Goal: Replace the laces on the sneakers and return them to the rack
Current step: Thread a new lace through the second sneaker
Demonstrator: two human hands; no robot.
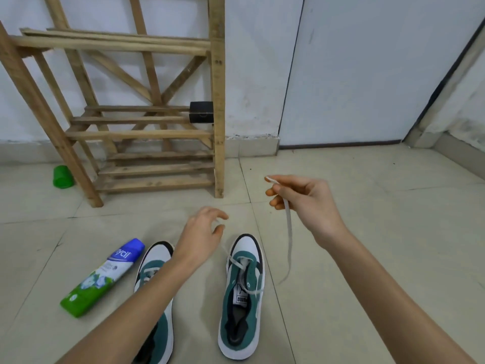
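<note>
Pinching lace (289, 232) ends: right hand (307, 203), left hand (202, 232); threaded through sneaker (242, 298).

Pretty plain room tbh: big beige floor tiles (367, 232), a scuffed white wall (252, 74) with tiled skirting (252, 148), a wooden slatted rack (139, 134) against it, pale grey door (367, 74) on the right.

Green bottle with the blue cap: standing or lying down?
Lying down. The green bottle rests lengthwise on the beige tiled floor, blue cap pointing toward the white wall.
</note>
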